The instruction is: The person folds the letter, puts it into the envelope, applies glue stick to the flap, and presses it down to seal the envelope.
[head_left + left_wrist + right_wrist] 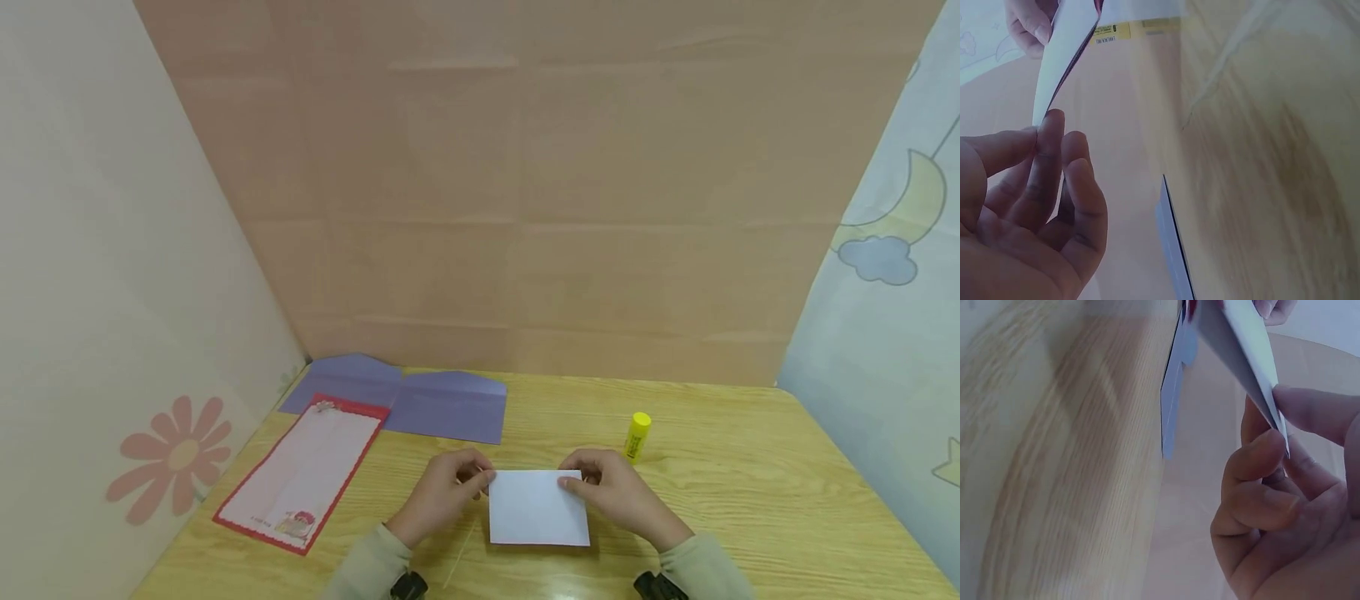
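A folded sheet of white paper (538, 510) is held up in front of me between both hands. My left hand (442, 493) pinches its upper left corner between thumb and index finger. At the upper right corner, my right hand (617, 496) pinches it, thumb on the near face and fingers behind. In the right wrist view the folded paper (1244, 353) shows two layers slightly apart, with a bit of red at its far end. The left wrist view shows the paper (1066, 56) edge-on, a dark reddish line along its lower edge.
A red-bordered sheet of letter paper (300, 475) lies at the left, overlapping purple envelopes (450, 408) at the back. A yellow glue stick (637, 437) stands beyond my right hand. The brown backdrop (517, 208) rises behind the wooden table (750, 475).
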The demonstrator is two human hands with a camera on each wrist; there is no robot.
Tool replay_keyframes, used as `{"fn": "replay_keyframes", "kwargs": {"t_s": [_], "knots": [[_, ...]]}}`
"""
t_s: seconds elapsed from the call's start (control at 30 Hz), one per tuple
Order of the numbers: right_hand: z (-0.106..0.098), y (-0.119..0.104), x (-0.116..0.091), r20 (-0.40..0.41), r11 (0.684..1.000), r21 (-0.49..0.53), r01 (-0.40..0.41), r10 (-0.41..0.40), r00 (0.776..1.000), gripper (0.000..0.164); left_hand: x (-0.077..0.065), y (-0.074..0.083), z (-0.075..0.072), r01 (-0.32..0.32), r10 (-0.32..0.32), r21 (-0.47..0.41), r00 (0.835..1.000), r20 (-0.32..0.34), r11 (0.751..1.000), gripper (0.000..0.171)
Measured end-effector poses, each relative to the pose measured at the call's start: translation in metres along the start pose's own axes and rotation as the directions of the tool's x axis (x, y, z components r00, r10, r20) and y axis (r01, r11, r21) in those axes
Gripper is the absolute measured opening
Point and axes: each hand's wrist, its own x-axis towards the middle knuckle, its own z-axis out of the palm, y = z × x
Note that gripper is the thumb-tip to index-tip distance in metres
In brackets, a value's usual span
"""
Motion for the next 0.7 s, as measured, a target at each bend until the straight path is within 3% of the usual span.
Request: {"fn": "replay_keyframes", "kwargs": {"t_s": [0.13, 0.23, 0.33, 0.47, 0.6, 0.7], "knots": [[-0.001, 0.001, -0.001, 0.018, 1.000, -0.003, 0.022, -0.022, 1.000, 0.007, 0.001, -0.001, -0.002, -0.016, 0.015, 0.093, 1.000, 0.007, 0.996, 0.016], [-0.002, 0.001, -0.002, 0.019, 0.999, -0.004, 0.034, -0.034, 0.999, 0.008, 0.002, -0.004, -0.005, -0.025, 0.030, 0.228, 0.999, -0.015, 0.973, 0.020], [-0.003, 0.002, -0.003, 0.016, 0.999, -0.013, 0.039, -0.039, 0.999, 0.008, 0.004, -0.009, -0.009, -0.007, 0.036, 0.369, 0.997, -0.072, 0.929, 0.022], [-0.003, 0.005, -0.004, 0.006, 0.998, -0.043, 0.046, -0.046, 0.999, 0.007, 0.007, -0.018, -0.016, 0.096, -0.011, 0.515, 0.986, -0.165, 0.852, 0.026], [-0.003, 0.008, -0.004, 0.002, 0.996, -0.070, 0.054, -0.054, 0.999, 0.006, 0.010, -0.026, -0.025, 0.204, -0.096, 0.591, 0.973, -0.208, 0.781, 0.036], [-0.003, 0.010, -0.005, 0.012, 0.996, -0.077, 0.045, -0.044, 0.999, 0.007, 0.010, -0.031, -0.030, 0.251, -0.158, 0.598, 0.966, -0.204, 0.761, 0.043]]}}
